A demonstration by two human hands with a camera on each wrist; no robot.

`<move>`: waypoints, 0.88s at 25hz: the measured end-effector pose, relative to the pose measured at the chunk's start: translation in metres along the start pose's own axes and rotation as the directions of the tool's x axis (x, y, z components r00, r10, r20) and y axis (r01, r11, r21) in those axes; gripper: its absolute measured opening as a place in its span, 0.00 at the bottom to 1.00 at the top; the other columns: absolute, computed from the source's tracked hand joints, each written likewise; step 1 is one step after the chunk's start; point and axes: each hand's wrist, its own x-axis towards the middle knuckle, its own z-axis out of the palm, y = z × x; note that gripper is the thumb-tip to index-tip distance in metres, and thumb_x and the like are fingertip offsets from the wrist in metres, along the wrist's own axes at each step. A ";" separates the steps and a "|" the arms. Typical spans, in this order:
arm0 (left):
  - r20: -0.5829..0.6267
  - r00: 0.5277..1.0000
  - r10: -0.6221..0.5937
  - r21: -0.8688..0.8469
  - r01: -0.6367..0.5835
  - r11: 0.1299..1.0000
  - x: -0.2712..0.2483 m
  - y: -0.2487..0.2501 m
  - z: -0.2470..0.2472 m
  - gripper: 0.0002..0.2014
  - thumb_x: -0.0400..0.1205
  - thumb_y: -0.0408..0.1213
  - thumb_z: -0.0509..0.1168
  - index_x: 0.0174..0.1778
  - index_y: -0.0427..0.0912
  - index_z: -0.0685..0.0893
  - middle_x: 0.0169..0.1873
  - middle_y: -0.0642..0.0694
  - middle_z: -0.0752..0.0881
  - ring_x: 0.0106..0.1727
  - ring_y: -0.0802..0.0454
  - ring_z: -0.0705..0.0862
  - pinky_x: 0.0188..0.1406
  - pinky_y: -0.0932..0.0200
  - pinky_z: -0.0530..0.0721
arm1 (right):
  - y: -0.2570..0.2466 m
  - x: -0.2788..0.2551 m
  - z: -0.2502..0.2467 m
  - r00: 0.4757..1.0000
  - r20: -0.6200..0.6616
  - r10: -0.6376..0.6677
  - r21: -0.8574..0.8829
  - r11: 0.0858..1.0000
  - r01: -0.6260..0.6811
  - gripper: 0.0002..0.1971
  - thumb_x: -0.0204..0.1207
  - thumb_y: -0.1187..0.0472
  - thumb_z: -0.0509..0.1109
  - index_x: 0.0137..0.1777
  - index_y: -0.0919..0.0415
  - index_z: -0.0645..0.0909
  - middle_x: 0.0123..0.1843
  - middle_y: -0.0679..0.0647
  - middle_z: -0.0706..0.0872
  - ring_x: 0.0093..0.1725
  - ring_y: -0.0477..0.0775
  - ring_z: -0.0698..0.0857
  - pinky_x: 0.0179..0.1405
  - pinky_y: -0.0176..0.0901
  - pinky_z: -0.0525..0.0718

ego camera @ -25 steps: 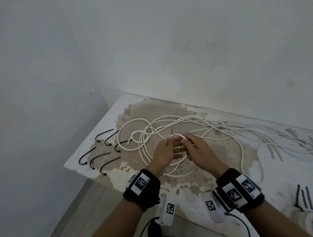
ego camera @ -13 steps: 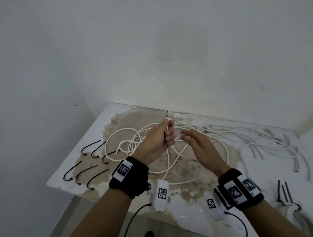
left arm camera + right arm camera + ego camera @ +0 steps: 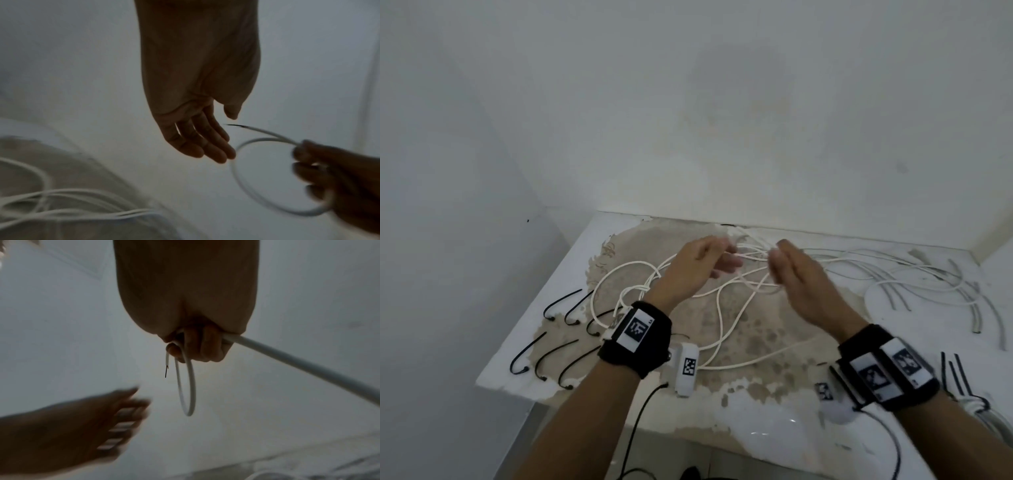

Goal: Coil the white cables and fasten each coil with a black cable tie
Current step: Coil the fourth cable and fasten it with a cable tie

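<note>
White cable [image 3: 186,386] loop hangs from right hand [image 3: 197,344] grip.

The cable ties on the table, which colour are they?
Black. The cable ties show best in the head view, lying by the table's left edge.

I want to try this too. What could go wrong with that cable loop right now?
The right hand grips just one small loop while the left hand is open, so the loop could spring apart. The rest of the white cable lies crossed over itself on the table, so pulling more in might tighten a knot.
</note>
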 end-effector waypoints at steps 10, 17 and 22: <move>-0.356 0.688 -0.632 0.116 0.704 0.701 -0.077 -0.247 -0.033 0.20 0.82 0.52 0.67 0.31 0.40 0.83 0.33 0.35 0.90 0.35 0.37 0.90 0.40 0.42 0.91 | 0.062 -0.010 -0.080 0.961 -0.211 0.178 -0.195 0.956 -0.220 0.30 0.81 0.27 0.48 0.42 0.55 0.70 0.35 0.59 0.80 0.38 0.66 0.79 0.40 0.56 0.73; -0.371 0.595 -0.713 -0.269 0.666 0.696 -0.061 -0.251 -0.031 0.14 0.81 0.42 0.69 0.40 0.31 0.85 0.34 0.35 0.88 0.34 0.39 0.87 0.45 0.39 0.90 | 0.065 -0.023 -0.087 0.952 -0.154 0.264 -0.243 0.924 -0.296 0.32 0.78 0.26 0.49 0.40 0.57 0.71 0.28 0.56 0.78 0.28 0.59 0.77 0.27 0.50 0.71; -0.240 0.761 -0.603 -0.590 0.379 0.713 -0.032 -0.169 -0.037 0.09 0.86 0.29 0.61 0.38 0.39 0.76 0.31 0.43 0.82 0.26 0.56 0.86 0.28 0.64 0.86 | 0.056 -0.024 -0.061 0.963 -0.040 0.267 -0.182 0.946 -0.270 0.18 0.85 0.40 0.60 0.38 0.49 0.71 0.32 0.57 0.82 0.37 0.60 0.84 0.36 0.49 0.74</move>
